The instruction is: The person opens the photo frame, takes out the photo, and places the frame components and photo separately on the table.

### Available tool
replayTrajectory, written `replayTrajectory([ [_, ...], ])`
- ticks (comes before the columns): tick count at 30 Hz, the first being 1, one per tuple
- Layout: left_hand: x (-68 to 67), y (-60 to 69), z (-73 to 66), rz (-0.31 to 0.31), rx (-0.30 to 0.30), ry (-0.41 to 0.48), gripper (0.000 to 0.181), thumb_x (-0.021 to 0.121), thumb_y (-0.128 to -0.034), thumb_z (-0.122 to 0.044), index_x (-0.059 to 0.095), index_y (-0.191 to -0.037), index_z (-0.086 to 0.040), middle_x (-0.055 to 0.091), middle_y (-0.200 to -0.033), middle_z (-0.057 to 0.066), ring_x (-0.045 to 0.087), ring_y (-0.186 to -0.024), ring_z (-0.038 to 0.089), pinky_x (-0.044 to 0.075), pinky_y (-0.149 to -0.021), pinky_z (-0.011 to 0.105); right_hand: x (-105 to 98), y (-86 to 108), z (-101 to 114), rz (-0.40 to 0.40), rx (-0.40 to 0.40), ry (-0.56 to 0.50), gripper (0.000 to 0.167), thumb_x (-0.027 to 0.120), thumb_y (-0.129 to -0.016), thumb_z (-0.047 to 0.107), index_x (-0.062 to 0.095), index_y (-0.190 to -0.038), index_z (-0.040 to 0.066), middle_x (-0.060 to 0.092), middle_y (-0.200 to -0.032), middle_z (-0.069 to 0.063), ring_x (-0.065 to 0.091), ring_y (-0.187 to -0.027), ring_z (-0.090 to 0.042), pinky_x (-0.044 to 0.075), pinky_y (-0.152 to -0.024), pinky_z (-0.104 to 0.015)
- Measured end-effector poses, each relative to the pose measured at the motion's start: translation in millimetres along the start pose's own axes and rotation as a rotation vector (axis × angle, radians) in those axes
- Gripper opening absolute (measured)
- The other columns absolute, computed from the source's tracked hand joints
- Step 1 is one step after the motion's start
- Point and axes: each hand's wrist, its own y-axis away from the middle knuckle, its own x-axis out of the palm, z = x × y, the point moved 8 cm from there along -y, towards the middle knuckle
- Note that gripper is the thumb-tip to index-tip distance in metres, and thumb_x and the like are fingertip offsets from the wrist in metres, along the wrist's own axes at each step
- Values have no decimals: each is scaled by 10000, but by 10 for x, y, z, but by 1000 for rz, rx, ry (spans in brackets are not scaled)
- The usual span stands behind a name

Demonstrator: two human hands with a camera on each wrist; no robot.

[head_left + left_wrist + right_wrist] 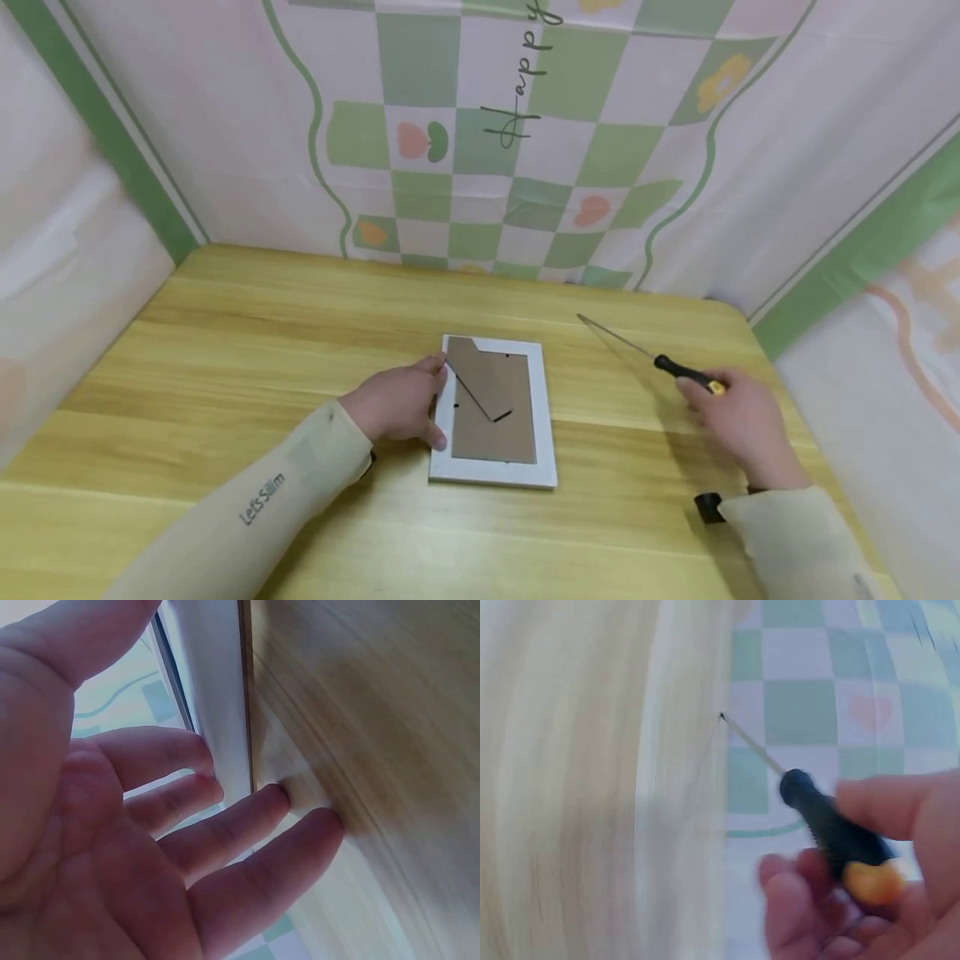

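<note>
A white picture frame (548, 425) lies flat on the wooden table with its brown backing board (495, 383) facing up. A thin, bent black line crosses the board, and small dark tabs show at its edges. My left hand (397, 402) rests at the frame's left side, thumb and fingertips touching the white border. In the left wrist view its fingers (232, 832) are spread and fairly straight beside the frame's edge. Over the table to the right, my right hand (738, 417) holds a screwdriver (681, 372) by its black and yellow handle, its thin shaft pointing away to the far left.
The wooden table (262, 333) reaches back to a hanging cloth (495, 142) with green checks and printed letters. More pale cloth with green bands (862, 242) hangs at the left and right sides.
</note>
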Motion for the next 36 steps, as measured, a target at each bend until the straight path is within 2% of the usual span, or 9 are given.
replayTrajectory([
  [2,2,0,-3,1,-1,2,984,853,-775,-416,366,-1509,20,193,-1627,140,391,-1380,330,384,-1069,419,-41,-54,-96,-36,25,-156,710,524,-981,559,513,-1326,-61,687,-1047,-170,678,-824,-247,543,-650,-329],
  [4,4,-1,0,3,-4,4,983,853,-776,-416,365,-1511,17,190,-1628,137,388,-1382,328,384,-1069,418,-36,-101,-204,-47,78,-415,623,580,-975,493,514,-1305,-32,670,-1074,-106,684,-866,-183,565,-700,-294],
  [6,8,-5,5,2,-5,1,982,853,-775,-418,366,-1511,14,191,-1628,137,394,-1378,329,388,-1065,416,-17,-133,-289,-47,118,-779,446,626,-980,370,543,-1232,12,653,-1037,-63,673,-886,-153,561,-741,-270],
  [10,17,-17,16,-3,-4,-1,987,858,-768,-421,372,-1509,14,194,-1627,136,407,-1370,328,395,-1058,411,47,-179,-405,13,205,-1620,203,636,-980,119,522,-1146,95,653,-1025,-111,658,-946,-251,532,-862,-312],
  [12,22,-20,20,-4,-6,-1,993,858,-766,-427,369,-1511,12,192,-1628,132,409,-1368,325,393,-1060,409,67,-187,-411,68,237,-1875,186,580,-1002,75,500,-1168,103,652,-1066,-165,635,-992,-310,497,-936,-340],
  [13,26,-22,23,-4,-8,0,996,858,-764,-430,368,-1512,9,190,-1629,129,407,-1370,324,391,-1062,409,74,-190,-416,80,250,-1941,192,565,-1010,85,491,-1188,101,641,-1097,-183,621,-1015,-321,476,-967,-346],
  [19,34,-20,28,-4,-9,-1,1006,859,-760,-443,364,-1515,0,189,-1630,125,401,-1374,322,393,-1061,411,76,-120,-283,93,211,-2112,206,516,-1037,117,451,-1229,81,529,-1181,-221,576,-1089,-350,441,-983,-361],
  [23,30,-21,33,-6,-10,-4,1011,857,-760,-451,357,-1520,-8,183,-1632,117,395,-1379,313,396,-1058,408,93,-23,-44,192,133,-2148,171,473,-1052,98,432,-1218,104,492,-1247,-223,548,-1123,-383,444,-969,-384],
  [36,9,-9,18,-7,-4,2,996,858,-764,-430,370,-1511,12,200,-1627,127,412,-1366,326,410,-1044,423,436,220,549,360,26,-1899,67,474,-1053,72,512,-1064,18,662,-1110,-205,621,-1074,-406,511,-854,-374],
])
